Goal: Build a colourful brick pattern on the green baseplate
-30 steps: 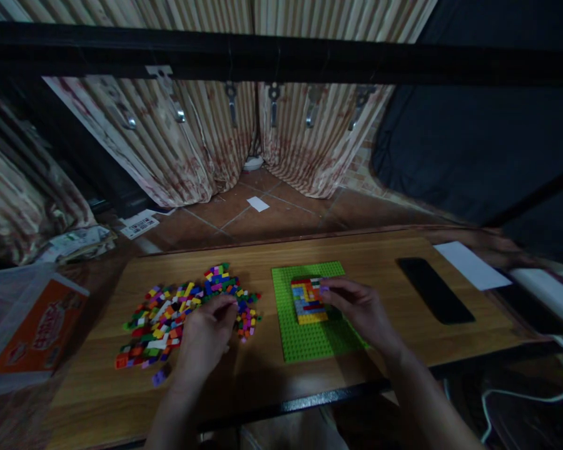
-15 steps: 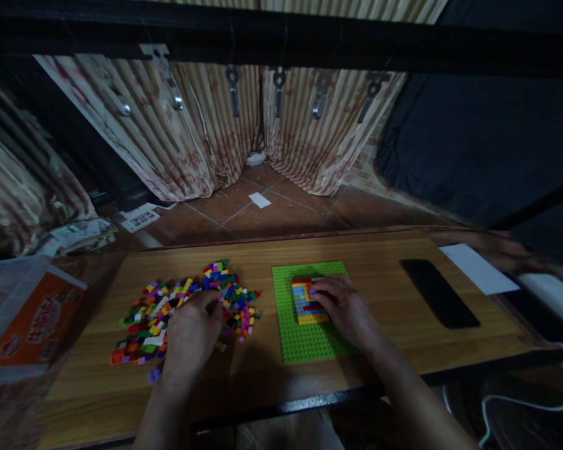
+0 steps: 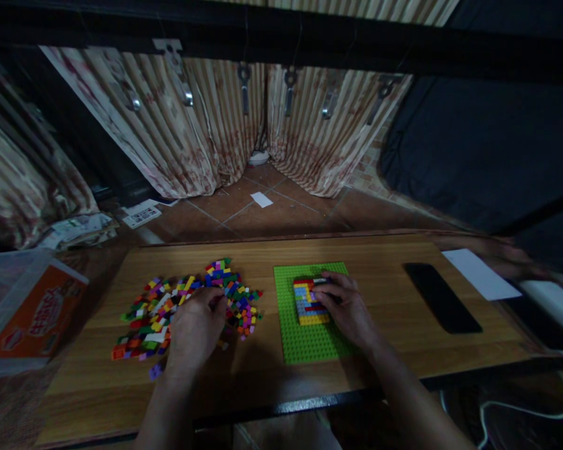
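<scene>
On a green baseplate [image 3: 293, 344] stands a low block of coloured toy bricks [image 3: 304, 306], with yellow, blue and red rows. My right hand [image 3: 349, 309] reaches over its right side, thumb and fingers pinched on a small purple brick [image 3: 313, 295] at the top of the block. The fingers partly cover the block. Over the right part of a loose pile of bricks [image 3: 157, 312], my left hand [image 3: 197, 325] is closed in a pinch. Whatever lies between its fingertips is hidden.
A black phone [image 3: 443, 297] lies right of the baseplate, with white paper [image 3: 481, 274] beyond it. A single purple brick [image 3: 156, 372] sits near the pile. Left of the wooden table [image 3: 244, 381] stands a clear box with an orange label [image 3: 40, 312]. A white cable [image 3: 520, 406] hangs at lower right.
My right fingertips have come down slightly, and the purple brick sits closer against the block. My left hand stays pinched over the pile. The whole view has shifted a little.
</scene>
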Motion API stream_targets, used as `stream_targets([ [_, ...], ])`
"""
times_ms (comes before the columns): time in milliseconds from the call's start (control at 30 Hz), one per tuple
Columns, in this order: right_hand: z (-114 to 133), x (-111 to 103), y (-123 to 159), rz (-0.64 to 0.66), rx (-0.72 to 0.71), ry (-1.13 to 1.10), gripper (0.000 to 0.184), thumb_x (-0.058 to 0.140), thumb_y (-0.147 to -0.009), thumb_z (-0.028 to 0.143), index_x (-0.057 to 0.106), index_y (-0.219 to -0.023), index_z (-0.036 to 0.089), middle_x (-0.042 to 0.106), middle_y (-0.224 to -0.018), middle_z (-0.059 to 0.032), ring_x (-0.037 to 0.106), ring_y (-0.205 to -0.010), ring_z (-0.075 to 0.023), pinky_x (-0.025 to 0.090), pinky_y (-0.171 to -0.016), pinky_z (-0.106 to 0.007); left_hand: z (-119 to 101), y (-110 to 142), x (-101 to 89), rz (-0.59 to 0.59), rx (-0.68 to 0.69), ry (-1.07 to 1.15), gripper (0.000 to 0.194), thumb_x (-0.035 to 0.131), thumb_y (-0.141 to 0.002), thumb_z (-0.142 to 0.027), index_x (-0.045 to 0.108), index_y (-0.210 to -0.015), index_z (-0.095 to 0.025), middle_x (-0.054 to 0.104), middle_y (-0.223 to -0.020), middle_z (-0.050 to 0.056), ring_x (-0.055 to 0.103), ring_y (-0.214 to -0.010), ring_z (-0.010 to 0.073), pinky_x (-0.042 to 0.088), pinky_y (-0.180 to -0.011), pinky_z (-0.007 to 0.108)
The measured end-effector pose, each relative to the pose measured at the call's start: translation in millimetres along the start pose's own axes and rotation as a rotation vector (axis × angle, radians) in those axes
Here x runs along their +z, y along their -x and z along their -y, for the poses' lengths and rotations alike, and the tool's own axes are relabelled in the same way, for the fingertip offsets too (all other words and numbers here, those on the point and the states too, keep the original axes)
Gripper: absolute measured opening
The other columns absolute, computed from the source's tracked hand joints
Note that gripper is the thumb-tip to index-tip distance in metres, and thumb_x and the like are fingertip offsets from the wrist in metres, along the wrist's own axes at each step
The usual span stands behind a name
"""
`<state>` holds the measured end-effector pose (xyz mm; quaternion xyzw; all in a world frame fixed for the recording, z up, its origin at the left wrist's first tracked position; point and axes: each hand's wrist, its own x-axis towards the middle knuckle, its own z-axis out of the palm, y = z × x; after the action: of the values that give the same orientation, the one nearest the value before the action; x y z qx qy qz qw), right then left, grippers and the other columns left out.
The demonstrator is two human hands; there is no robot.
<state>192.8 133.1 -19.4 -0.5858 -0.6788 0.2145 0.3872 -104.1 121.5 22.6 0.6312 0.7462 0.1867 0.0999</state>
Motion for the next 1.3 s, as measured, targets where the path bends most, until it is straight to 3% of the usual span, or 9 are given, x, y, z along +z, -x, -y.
stream_targets([
  [400, -5, 13, -8, -0.102, 0.183, -0.141, 0.016, 0.07, -0.071, 0.035, 0.07, -0.081, 0.022, 0.063, -0.108, -0.007, 0.058, -0.101, -0.0237, 0.044, -0.092, -0.043, -1, 0, -0.2, 0.009, 0.004, -0.021, 0.023, 0.052, -0.084, -0.032, 0.07, -0.094, -0.024, 0.073, -0.091, 0.003, 0.068, -0.08, 0.0208, 0.048, -0.073, 0.028],
  [733, 3, 9, -11, -0.091, 0.233, -0.225, 0.022, 0.072, -0.067, 0.035, 0.068, -0.083, 0.02, 0.066, -0.093, -0.0045, 0.061, -0.085, -0.0209, 0.048, -0.08, -0.038, -2, 0, 2.4, -0.03, 0.045, -0.031, 0.022, 0.051, -0.085, -0.029, 0.07, -0.094, -0.023, 0.074, -0.092, 0.004, 0.068, -0.078, 0.0197, 0.049, -0.071, 0.027],
  [800, 5, 5, -11, -0.163, 0.302, -0.367, 0.029, 0.072, -0.068, 0.04, 0.068, -0.088, 0.019, 0.068, -0.087, -0.0038, 0.062, -0.076, -0.0188, 0.049, -0.073, -0.036, -2, 1, 1.9, -0.041, 0.035, -0.012, 0.023, 0.051, -0.085, -0.03, 0.07, -0.094, -0.022, 0.074, -0.091, 0.005, 0.068, -0.077, 0.0198, 0.049, -0.071, 0.027],
  [900, 10, -6, -13, -0.392, 0.353, -0.535, 0.03, 0.071, -0.07, 0.042, 0.068, -0.087, 0.017, 0.068, -0.077, -0.0019, 0.061, -0.068, -0.0155, 0.048, -0.067, -0.031, 1, 1, 1.1, -0.058, 0.022, 0.043, 0.025, 0.051, -0.085, -0.032, 0.07, -0.095, -0.021, 0.074, -0.091, 0.006, 0.068, -0.078, 0.0201, 0.049, -0.071, 0.028],
  [967, 16, -15, -15, -0.539, 0.347, -0.549, 0.026, 0.072, -0.07, 0.04, 0.069, -0.082, 0.017, 0.068, -0.076, -0.0014, 0.061, -0.07, -0.0143, 0.047, -0.069, -0.029, 4, 1, 0.4, -0.06, 0.019, 0.088, 0.026, 0.05, -0.085, -0.033, 0.071, -0.095, -0.021, 0.074, -0.092, 0.006, 0.068, -0.076, 0.0195, 0.05, -0.071, 0.028],
  [1067, 25, -19, -17, -0.642, 0.335, -0.54, 0.023, 0.071, -0.071, 0.038, 0.069, -0.078, 0.017, 0.068, -0.074, -0.0009, 0.06, -0.07, -0.0134, 0.045, -0.068, -0.027, 6, 0, -1.6, -0.071, 0.009, 0.146, 0.027, 0.05, -0.084, -0.034, 0.071, -0.094, -0.02, 0.074, -0.093, 0.006, 0.067, -0.074, 0.019, 0.05, -0.072, 0.028],
  [1167, 34, -10, -16, -0.617, 0.268, -0.501, 0.022, 0.069, -0.074, 0.039, 0.068, -0.076, 0.017, 0.067, -0.072, -0.0012, 0.06, -0.069, -0.0143, 0.046, -0.067, -0.027, 6, 0, -5.3, -0.091, -0.013, 0.207, 0.029, 0.051, -0.083, -0.036, 0.072, -0.094, -0.019, 0.074, -0.089, 0.005, 0.066, -0.07, 0.0186, 0.05, -0.069, 0.028],
  [1300, 44, 13, -10, -0.451, 0.195, -0.429, 0.025, 0.065, -0.078, 0.042, 0.067, -0.08, 0.018, 0.068, -0.076, -0.0029, 0.061, -0.069, -0.0164, 0.048, -0.067, -0.029, 7, 0, -12.0, -0.14, -0.059, 0.277, 0.029, 0.051, -0.083, -0.037, 0.073, -0.092, -0.02, 0.074, -0.082, 0.003, 0.064, -0.063, 0.0163, 0.049, -0.064, 0.026],
])
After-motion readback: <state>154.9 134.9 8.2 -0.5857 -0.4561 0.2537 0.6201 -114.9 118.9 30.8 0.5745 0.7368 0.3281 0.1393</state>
